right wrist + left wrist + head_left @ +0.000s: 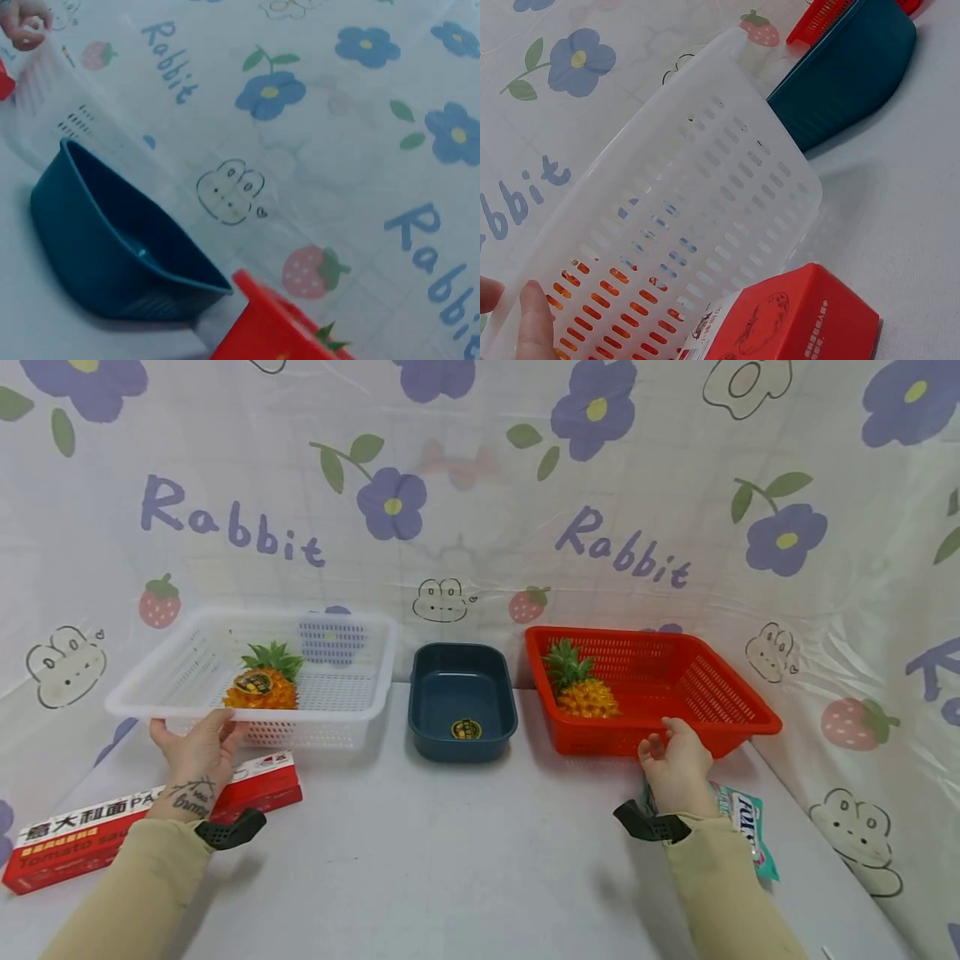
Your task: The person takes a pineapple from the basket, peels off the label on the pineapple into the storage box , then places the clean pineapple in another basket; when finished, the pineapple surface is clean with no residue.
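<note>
My left hand (198, 752) pinches the front rim of a white plastic basket (352, 714), with thumb and a finger on either side of the rim in the left wrist view. Inside that basket lies a pineapple (262, 692) bearing a black-and-gold label. On the right, my right hand (678, 768) grips the front rim of a red basket (600, 735), its fingertips right at the edge. A second pineapple (588, 697) leans in the red basket's left end. Between the baskets stands a dark teal dish (462, 750) with a round black-and-gold sticker (466, 729) inside.
A red pasta box (262, 783) lies in front of the white basket, partly behind my left wrist. A turquoise packet (750, 827) lies beside my right wrist, which partly hides it. Behind everything hangs a flowered curtain (465, 560).
</note>
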